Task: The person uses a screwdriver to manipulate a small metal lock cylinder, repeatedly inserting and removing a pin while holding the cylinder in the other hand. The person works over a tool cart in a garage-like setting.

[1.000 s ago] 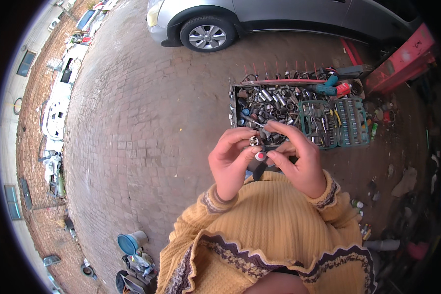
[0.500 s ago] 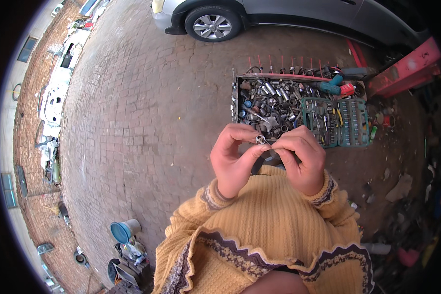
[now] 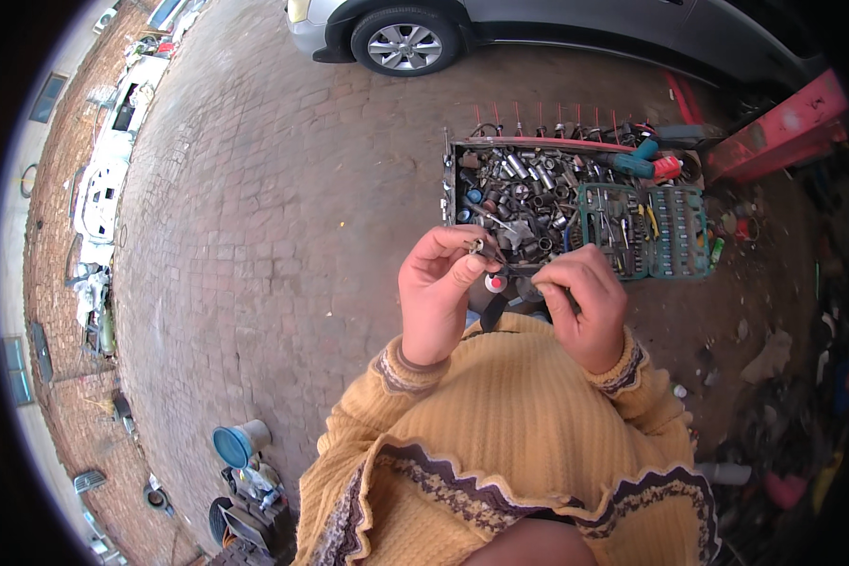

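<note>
Between the thumb and fingers of my left hand (image 3: 432,297) is a small metal fitting (image 3: 479,248), greyish with a hollow-looking end. My right hand (image 3: 590,307) is apart from it, to the right, with thumb and forefinger pinched together. Whether anything tiny sits in that pinch cannot be made out. Both hands are raised in front of my chest, above the near edge of a metal tray (image 3: 451,184) heaped with loose sockets and metal parts (image 3: 519,193). A small white object with a red top (image 3: 495,282) shows below, between the hands.
A green socket-set case (image 3: 707,231) lies opened at the tray's right side, with a teal power tool (image 3: 632,166) behind it. A red steel post (image 3: 783,127) slants in at right. Beyond stands a silver car (image 3: 566,21). A blue-rimmed bucket (image 3: 234,447) is at lower left.
My hands have come apart. The left has shifted left and slightly up with the metal fitting, while the right stays nearly in place. The white object with the red top has come into sight between them.
</note>
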Available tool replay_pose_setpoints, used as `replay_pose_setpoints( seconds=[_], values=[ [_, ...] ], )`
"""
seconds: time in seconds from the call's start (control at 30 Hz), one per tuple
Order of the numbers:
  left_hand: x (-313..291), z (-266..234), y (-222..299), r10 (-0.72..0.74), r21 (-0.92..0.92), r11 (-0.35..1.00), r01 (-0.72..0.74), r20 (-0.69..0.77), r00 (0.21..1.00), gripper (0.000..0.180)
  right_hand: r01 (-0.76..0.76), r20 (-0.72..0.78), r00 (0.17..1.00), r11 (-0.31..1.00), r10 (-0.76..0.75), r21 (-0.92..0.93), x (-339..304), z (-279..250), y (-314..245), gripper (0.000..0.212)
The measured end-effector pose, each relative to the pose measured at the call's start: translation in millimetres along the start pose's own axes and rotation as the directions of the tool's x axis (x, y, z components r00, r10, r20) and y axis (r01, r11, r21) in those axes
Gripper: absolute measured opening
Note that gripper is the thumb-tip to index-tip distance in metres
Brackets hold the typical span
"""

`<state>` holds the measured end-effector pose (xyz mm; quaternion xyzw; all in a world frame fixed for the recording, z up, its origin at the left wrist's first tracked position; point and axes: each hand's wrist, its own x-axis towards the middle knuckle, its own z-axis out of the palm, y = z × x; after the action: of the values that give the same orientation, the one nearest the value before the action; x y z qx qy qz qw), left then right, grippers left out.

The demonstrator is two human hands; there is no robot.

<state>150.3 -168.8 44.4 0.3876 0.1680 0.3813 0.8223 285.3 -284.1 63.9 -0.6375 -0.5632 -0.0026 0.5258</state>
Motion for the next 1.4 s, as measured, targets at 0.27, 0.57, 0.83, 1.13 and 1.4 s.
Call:
replay_pose_setpoints(
  seconds=[0.27,0.57,0.83,1.13,1.4],
  values=[
    [3.4,4.9,-8.9,0.244,0.470,0.825,-0.316,0.208,0.947,0.022,0.115,0.049,0.991,0.983,-0.124,0.145,17.9,-20.6,-18.9,0.017],
    [-4.5,2.9,3.5,0.121,0.300,0.927,-0.227,0.334,0.935,0.020,-0.125,-0.144,0.980,0.987,0.139,0.101,30.5,-16.4,27.4,0.006],
    [5.3,-2.6,-3.6,0.074,0.010,0.997,-0.073,-0.126,0.989,0.015,-0.037,0.182,0.983,0.986,0.007,0.163,-17.8,0.3,-0.4,0.015],
    [8.9,-6.9,-10.1,0.254,0.492,0.796,-0.354,0.260,0.932,0.018,0.099,0.114,0.983,0.942,-0.142,0.319,31.7,-37.0,-12.2,0.007],
    [8.8,-17.2,-3.5,0.156,0.181,0.958,-0.224,0.325,0.933,0.018,-0.193,-0.053,0.973,0.920,0.224,0.341,39.7,-45.1,34.6,0.004]
  ],
)
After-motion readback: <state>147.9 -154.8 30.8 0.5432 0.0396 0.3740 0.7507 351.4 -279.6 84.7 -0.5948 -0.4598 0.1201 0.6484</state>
